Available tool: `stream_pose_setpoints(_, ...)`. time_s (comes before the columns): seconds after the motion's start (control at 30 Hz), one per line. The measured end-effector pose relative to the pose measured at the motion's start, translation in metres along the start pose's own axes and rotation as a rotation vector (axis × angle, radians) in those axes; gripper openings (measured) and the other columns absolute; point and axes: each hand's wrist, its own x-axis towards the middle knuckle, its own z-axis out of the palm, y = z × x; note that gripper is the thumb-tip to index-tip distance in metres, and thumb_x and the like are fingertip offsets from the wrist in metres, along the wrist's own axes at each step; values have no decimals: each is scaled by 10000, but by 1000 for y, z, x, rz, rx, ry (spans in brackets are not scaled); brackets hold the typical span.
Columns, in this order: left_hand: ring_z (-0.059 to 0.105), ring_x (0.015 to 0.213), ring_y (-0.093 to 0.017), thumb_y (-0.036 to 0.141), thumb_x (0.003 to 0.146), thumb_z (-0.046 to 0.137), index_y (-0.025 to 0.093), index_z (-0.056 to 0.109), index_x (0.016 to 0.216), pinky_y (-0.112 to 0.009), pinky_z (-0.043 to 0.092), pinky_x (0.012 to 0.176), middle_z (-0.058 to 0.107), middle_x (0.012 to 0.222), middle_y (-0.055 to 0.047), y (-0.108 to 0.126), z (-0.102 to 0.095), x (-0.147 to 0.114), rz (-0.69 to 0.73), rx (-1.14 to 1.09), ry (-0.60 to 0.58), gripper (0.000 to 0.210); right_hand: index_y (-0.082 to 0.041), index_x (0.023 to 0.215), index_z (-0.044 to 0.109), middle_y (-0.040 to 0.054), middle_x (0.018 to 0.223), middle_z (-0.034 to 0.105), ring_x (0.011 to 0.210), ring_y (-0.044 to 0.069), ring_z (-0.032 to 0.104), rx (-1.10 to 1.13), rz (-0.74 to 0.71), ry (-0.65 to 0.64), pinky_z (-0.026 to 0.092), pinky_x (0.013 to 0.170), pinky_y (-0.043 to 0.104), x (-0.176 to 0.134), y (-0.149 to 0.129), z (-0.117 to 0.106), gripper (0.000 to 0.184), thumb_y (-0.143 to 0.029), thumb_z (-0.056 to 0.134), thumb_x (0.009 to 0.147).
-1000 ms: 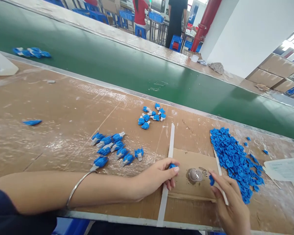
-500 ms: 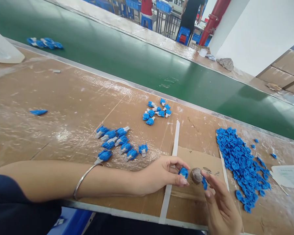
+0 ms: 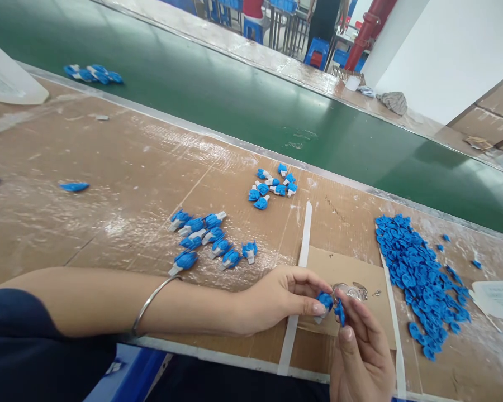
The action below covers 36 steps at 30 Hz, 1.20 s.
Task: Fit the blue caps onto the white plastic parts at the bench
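Observation:
Between the thumb and fingers of my left hand (image 3: pixel 291 296) is a small blue-and-white plastic part (image 3: pixel 324 302). My right hand (image 3: pixel 362 346) pinches a thin curved blue plastic piece (image 3: pixel 340 312) close beside it; I cannot tell whether the two touch. Just beyond the fingers, a small clear round dish (image 3: pixel 352 292) sits on a cardboard sheet (image 3: pixel 318 262), partly hidden by my right hand. Several blue-and-white parts (image 3: pixel 216 234) lie left of my hands, and a second group (image 3: pixel 272 187) lies farther back.
A heap of loose blue pieces (image 3: pixel 419 273) lies to the right, near a white bottle (image 3: pixel 497 298) and a thin stick (image 3: pixel 488 317). Beyond the table edge runs a green conveyor belt (image 3: pixel 235 95) carrying a blue-and-white cluster (image 3: pixel 93 73). Another white container (image 3: pixel 12 78) stands far left. People are in the background.
My right hand has moved left from beside the dish, bringing its blue piece up to the part in my left hand. The left hand has shifted slightly right, its part now tilted differently.

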Motion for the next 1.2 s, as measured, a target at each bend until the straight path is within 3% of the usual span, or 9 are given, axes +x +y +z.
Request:
stream_pose_setpoints(0.13,667,825,-120,250,696,893,153,726,928,-237,512,818,735,909,-35,-2,-1,0,13,2,-1,301,-199,1182,657,84,1179,671,1082,198,652,-80,-83,14,587,879,291,-1,1,10,261,-137,665,928)
stream_pose_setpoints(0.3,677,781,-118,242,674,902,136,700,876,-218,523,760,732,836,-26,-2,-1,-1,8,-7,9,304,-208,1092,694,62,1182,663,1091,222,617,-305,-333,77,582,785,330,-2,-3,35,230,-65,622,926)
stream_pose_setpoints(0.47,664,716,-92,209,660,900,140,692,801,-176,512,698,720,768,4,3,5,-6,-17,-44,-1,261,-219,1274,607,85,1296,598,1138,263,580,-476,-446,82,519,844,425,-13,-3,40,311,-132,510,992)
stream_pose_setpoints(0.57,656,730,-95,192,669,881,142,688,781,-175,498,697,711,772,8,5,8,-11,-14,6,-5,229,-268,1411,485,71,1406,507,1199,298,525,-610,-433,16,466,894,480,-25,-7,37,404,-239,455,1008)
stream_pose_setpoints(0.7,644,790,-128,220,702,828,149,641,813,-217,492,741,687,826,-1,11,8,-12,-2,142,-15,228,-344,1455,409,24,1467,433,1279,319,444,-549,-313,-59,447,945,521,-30,-17,37,474,-238,450,995)
stream_pose_setpoints(0.8,614,781,-151,227,805,702,162,605,906,-251,477,718,657,841,-12,25,6,-9,12,503,-106,155,-362,1412,472,0,1387,518,1273,309,445,-576,-304,-122,452,949,492,-11,-26,21,427,-228,442,1008)
stream_pose_setpoints(0.93,581,822,-206,35,821,568,140,625,894,-304,441,733,631,878,-56,51,-1,-6,166,1529,-202,140,-301,1311,592,40,1155,649,1092,269,551,-917,-437,9,432,937,425,39,-24,-37,372,-156,587,968)
stream_pose_setpoints(1.03,562,851,-248,6,758,622,126,648,851,-335,421,748,624,925,-98,63,-10,-5,315,2144,-248,154,-163,1068,686,88,1017,677,938,233,607,-1131,-500,-42,467,874,371,76,-9,-82,171,-255,557,1004)
stream_pose_setpoints(1.2,563,797,-233,136,806,704,138,677,717,-339,405,728,636,851,-80,78,-18,-10,233,2362,-297,93,-137,981,685,98,976,672,895,236,617,-1249,-478,-171,476,841,360,103,16,-107,371,-387,418,1041)
